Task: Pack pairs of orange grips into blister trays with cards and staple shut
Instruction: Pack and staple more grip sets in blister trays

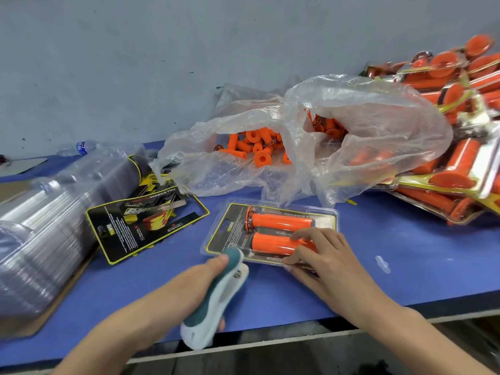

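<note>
A clear blister tray (328, 215) lies on the blue table with a black-and-yellow card and two orange grips (281, 221) inside. My left hand (189, 282) grips a white and teal stapler (216, 301), whose nose sits at the tray's near left corner. My right hand (319, 255) presses down on the tray's near edge, fingers spread over the nearer grip and thumb on the rim.
A stack of printed cards (140, 226) lies left of the tray, beside a tall stack of empty clear trays (46, 239). A plastic bag (338, 125) of loose orange grips sits behind. Finished packs (460, 158) pile up at the right. The table's front edge runs just below my hands.
</note>
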Demonstrator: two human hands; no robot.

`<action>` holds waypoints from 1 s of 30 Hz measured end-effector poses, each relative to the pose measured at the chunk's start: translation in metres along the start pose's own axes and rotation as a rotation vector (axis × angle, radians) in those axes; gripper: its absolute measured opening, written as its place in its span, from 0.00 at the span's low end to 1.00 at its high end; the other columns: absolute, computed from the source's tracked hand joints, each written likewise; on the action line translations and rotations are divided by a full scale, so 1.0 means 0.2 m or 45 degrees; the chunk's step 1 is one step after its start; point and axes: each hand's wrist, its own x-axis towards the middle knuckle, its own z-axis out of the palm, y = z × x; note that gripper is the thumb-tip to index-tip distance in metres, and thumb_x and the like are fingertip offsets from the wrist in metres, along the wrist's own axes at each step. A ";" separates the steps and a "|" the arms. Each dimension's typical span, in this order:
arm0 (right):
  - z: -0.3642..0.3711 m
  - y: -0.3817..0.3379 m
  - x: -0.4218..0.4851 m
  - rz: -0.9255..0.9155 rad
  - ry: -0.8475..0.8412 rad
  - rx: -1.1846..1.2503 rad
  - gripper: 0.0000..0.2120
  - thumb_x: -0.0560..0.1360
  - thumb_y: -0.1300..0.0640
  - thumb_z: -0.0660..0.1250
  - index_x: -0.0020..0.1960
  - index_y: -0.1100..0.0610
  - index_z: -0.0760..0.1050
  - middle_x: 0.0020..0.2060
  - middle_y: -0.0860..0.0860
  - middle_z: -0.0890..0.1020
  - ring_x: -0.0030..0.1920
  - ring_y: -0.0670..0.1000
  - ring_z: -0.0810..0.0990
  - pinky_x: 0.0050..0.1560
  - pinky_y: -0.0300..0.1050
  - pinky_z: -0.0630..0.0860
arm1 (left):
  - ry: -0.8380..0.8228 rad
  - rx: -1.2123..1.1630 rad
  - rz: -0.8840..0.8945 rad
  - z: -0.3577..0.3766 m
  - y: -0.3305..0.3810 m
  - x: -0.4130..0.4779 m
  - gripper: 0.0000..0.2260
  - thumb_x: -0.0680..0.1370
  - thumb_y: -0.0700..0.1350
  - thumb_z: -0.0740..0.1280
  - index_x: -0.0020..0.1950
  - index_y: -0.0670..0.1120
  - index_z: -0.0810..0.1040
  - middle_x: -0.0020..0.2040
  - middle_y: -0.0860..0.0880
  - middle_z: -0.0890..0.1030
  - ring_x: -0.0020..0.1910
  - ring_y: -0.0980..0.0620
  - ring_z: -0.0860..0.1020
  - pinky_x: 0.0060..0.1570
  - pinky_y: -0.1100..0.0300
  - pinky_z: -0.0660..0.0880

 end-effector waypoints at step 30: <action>-0.02 -0.08 0.05 -0.057 0.051 -0.275 0.21 0.71 0.44 0.64 0.63 0.47 0.76 0.57 0.46 0.80 0.52 0.55 0.78 0.54 0.53 0.74 | -0.133 -0.541 0.089 0.29 0.12 0.17 0.23 0.77 0.62 0.64 0.47 0.40 0.78 0.35 0.43 0.77 0.28 0.48 0.74 0.25 0.60 0.72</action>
